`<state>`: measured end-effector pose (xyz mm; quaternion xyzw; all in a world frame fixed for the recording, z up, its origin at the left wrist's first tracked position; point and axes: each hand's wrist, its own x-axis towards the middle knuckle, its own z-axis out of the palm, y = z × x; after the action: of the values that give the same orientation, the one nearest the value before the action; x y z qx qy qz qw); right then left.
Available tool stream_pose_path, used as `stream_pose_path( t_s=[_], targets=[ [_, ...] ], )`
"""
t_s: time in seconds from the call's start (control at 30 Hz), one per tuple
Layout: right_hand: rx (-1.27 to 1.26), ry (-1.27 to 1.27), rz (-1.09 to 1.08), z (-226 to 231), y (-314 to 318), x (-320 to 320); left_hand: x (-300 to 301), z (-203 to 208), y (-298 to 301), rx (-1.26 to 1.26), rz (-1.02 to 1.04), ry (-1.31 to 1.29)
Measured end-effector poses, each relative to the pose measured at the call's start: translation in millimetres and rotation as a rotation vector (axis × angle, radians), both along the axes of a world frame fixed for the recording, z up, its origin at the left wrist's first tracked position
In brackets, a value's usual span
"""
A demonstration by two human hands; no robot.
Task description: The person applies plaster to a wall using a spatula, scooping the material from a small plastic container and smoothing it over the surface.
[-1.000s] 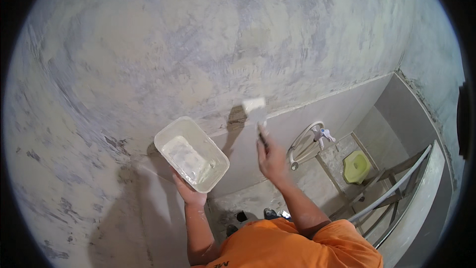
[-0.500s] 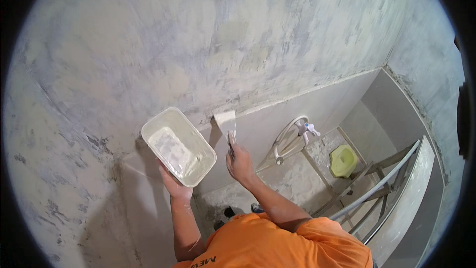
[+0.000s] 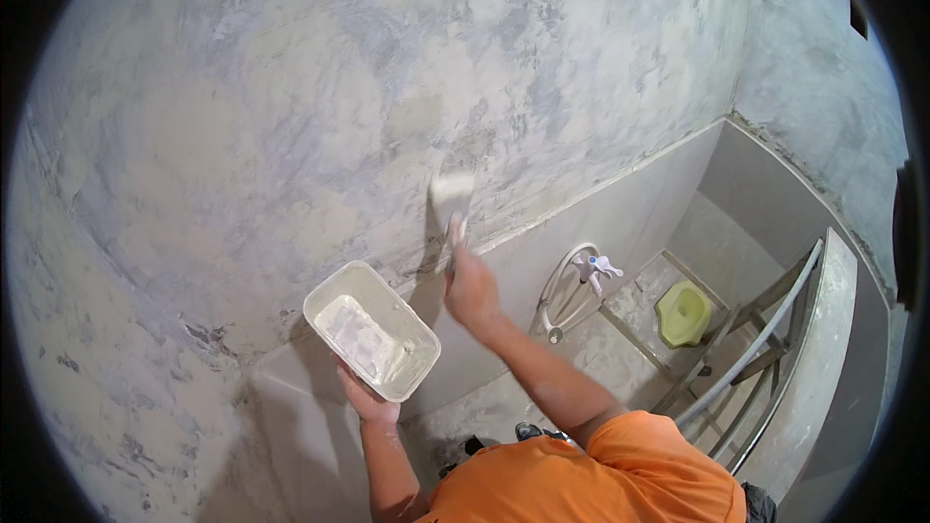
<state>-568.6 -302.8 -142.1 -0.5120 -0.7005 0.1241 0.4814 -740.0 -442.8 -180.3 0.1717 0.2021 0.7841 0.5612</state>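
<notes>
My left hand (image 3: 372, 399) supports a white plastic tub (image 3: 412, 353) from below and the side, its fingers mostly hidden behind it. White putty (image 3: 356, 329) lies at the bottom of the tub and smears its walls. My right hand (image 3: 472, 292) is closed round the handle of a putty knife (image 3: 453, 196), whose blade points up toward the patchy plastered wall (image 3: 387, 136). White putty covers part of the blade, which is slightly blurred. The blade is above the top edge of the grey tiles (image 3: 542, 237); whether it touches the wall I cannot tell.
To the right, a white tap (image 3: 599, 269) with a looped hose (image 3: 557, 295) is mounted on the tiled wall. Beyond it sits a yellow-green squat toilet (image 3: 683, 315) in the floor. A ladder-like metal frame (image 3: 756, 373) with a long board (image 3: 814, 368) stands at the lower right.
My right hand has moved the putty knife upward, from the tile edge onto the plastered area. The tub in my left hand sits lower and further right in view, and the whole view has shifted slightly.
</notes>
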Motion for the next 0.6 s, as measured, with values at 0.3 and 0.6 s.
stream_pose_path(
  t_s=[0.3, 0.6],
  targets=[
    [-0.354, -0.098, 0.328, -54, -40, 98, 19, 11, 19, -0.086, -0.048, 0.149],
    [0.231, 0.327, -0.228, 48, 126, 250, 62, 16, 44, 0.004, -0.21, 0.185]
  ],
)
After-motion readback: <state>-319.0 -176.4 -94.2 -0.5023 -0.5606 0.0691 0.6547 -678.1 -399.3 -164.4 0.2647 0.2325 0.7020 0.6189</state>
